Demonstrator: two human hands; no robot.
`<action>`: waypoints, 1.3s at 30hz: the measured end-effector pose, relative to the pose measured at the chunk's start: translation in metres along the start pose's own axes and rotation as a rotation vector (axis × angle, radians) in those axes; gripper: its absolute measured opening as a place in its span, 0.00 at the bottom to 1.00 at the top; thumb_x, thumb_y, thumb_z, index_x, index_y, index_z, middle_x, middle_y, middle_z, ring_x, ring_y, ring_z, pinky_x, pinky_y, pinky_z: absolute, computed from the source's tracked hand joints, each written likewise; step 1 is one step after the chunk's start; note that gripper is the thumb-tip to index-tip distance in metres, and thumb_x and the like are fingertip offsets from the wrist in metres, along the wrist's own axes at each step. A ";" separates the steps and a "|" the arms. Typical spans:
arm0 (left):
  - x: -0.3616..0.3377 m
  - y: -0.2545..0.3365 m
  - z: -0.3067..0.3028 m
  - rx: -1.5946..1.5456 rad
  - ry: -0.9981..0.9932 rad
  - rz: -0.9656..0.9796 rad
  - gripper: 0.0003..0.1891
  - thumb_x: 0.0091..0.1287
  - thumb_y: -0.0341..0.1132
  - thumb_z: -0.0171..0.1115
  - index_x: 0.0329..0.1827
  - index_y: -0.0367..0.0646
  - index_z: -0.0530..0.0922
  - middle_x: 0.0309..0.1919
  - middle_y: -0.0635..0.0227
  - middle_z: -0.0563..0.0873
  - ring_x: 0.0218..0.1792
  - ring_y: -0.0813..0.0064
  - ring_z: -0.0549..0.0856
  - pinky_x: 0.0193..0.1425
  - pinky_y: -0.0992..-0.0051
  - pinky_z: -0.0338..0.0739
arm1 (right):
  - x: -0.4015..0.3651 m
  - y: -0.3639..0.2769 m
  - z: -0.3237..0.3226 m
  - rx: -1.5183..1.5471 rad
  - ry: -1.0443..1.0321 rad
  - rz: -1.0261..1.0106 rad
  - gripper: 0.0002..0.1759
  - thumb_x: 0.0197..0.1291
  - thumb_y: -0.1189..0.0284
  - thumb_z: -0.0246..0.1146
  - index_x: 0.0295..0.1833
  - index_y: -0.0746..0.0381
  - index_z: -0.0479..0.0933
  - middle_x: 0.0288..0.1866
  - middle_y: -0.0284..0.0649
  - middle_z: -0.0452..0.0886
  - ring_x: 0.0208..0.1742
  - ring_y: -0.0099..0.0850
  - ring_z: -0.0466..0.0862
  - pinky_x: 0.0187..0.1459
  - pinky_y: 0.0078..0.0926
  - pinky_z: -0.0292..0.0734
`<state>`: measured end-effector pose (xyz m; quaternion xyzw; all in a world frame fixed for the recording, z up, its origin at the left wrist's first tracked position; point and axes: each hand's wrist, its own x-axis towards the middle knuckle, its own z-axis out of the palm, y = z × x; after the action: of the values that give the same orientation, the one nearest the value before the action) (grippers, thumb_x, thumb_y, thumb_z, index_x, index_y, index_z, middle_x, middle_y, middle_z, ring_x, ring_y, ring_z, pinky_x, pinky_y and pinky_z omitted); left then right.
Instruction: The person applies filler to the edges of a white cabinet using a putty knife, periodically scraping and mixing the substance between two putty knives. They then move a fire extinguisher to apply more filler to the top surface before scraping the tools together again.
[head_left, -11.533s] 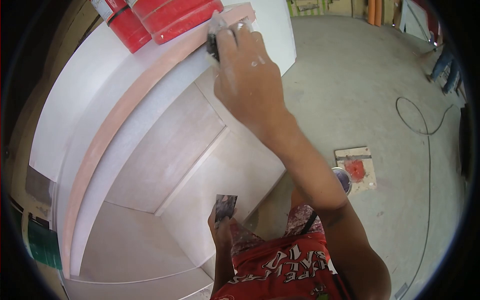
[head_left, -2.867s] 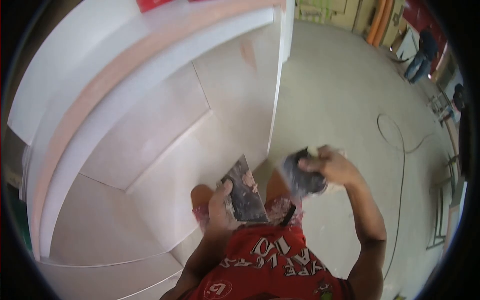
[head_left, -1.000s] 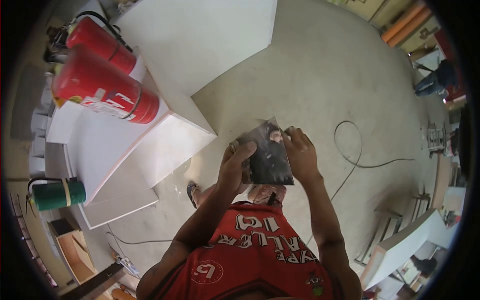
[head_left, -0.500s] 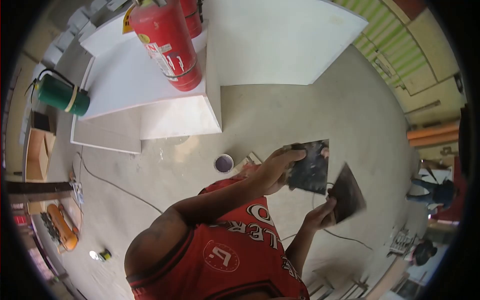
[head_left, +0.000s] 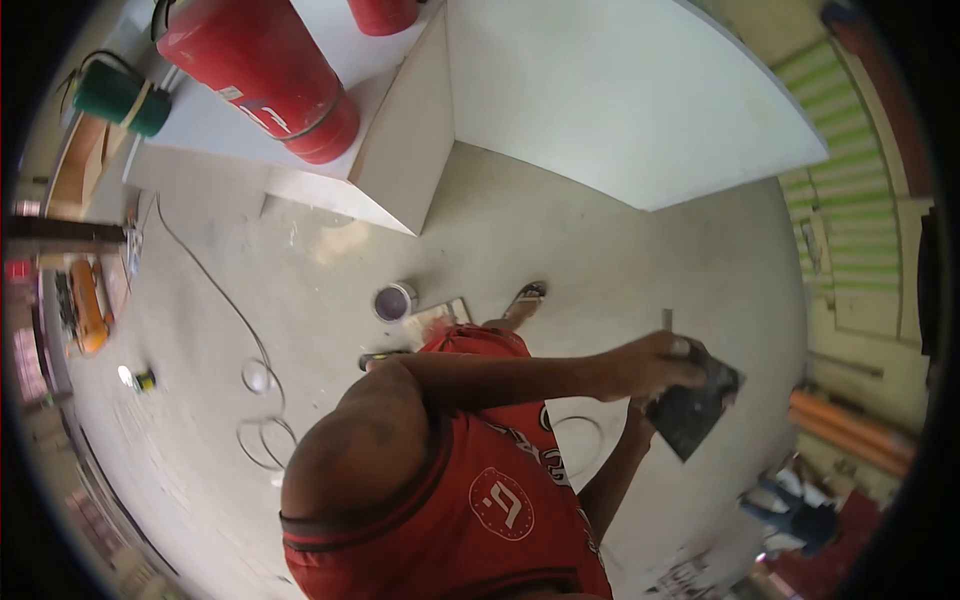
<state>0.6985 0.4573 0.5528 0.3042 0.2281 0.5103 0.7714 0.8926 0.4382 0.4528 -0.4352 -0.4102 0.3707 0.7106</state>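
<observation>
My left hand [head_left: 655, 368], a ring on one finger, grips a square, dark scraper plate [head_left: 695, 415] with pale smears on it. Fingertips show at the plate's far edge. Close beneath it, my right hand [head_left: 642, 412] is mostly hidden behind the left hand and the plate; its own dark plate is largely covered. A narrow grey strip [head_left: 668, 319] sticks up beyond my left hand. A tin [head_left: 394, 301] of purplish-grey paste stands on the floor by my feet, beside a pale, stained flat piece [head_left: 437, 319].
White panel furniture [head_left: 400, 150] stands ahead, with a red fire extinguisher [head_left: 275, 85] on top and a green one [head_left: 120, 95] at left. A cable [head_left: 215, 290] loops over the floor at left. Another person [head_left: 800, 515] is at lower right, near orange rolls [head_left: 850, 430].
My hands have come together, the left moving right and down over the right. The two plates were apart before; now they overlap. My view has swung, bringing a foot into sight.
</observation>
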 end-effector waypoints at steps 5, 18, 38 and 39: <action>0.076 0.034 -0.006 0.002 0.081 0.249 0.15 0.71 0.41 0.59 0.52 0.38 0.78 0.40 0.64 0.83 0.33 0.76 0.82 0.30 0.78 0.77 | 0.173 0.008 -0.058 0.300 -0.263 0.565 0.31 0.73 0.55 0.48 0.71 0.66 0.66 0.66 0.50 0.74 0.69 0.41 0.72 0.69 0.44 0.68; 0.122 0.049 0.030 -0.152 0.781 0.825 0.12 0.73 0.41 0.60 0.43 0.39 0.77 0.28 0.72 0.80 0.29 0.85 0.78 0.31 0.79 0.74 | 0.264 0.066 0.143 0.700 -1.480 0.977 0.29 0.69 0.51 0.57 0.62 0.63 0.73 0.50 0.44 0.82 0.50 0.34 0.82 0.53 0.34 0.80; 0.128 -0.097 0.145 -0.139 1.309 1.266 0.25 0.69 0.47 0.64 0.55 0.31 0.76 0.43 0.60 0.85 0.45 0.70 0.86 0.49 0.69 0.82 | 0.192 -0.003 0.172 -0.079 -1.621 0.642 0.20 0.71 0.61 0.63 0.27 0.60 0.75 0.16 0.29 0.69 0.14 0.22 0.68 0.19 0.23 0.70; 0.120 -0.099 0.148 -0.277 1.364 1.366 0.26 0.69 0.47 0.63 0.57 0.30 0.75 0.43 0.59 0.85 0.45 0.67 0.87 0.52 0.67 0.83 | 0.185 0.037 0.177 -0.006 -1.887 0.298 0.17 0.69 0.64 0.65 0.30 0.65 0.77 0.21 0.34 0.77 0.15 0.23 0.71 0.24 0.28 0.76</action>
<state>0.9060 0.5044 0.5833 -0.0833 0.3380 0.9366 0.0406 0.7975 0.6700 0.5166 -0.0065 -0.7554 0.6545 0.0310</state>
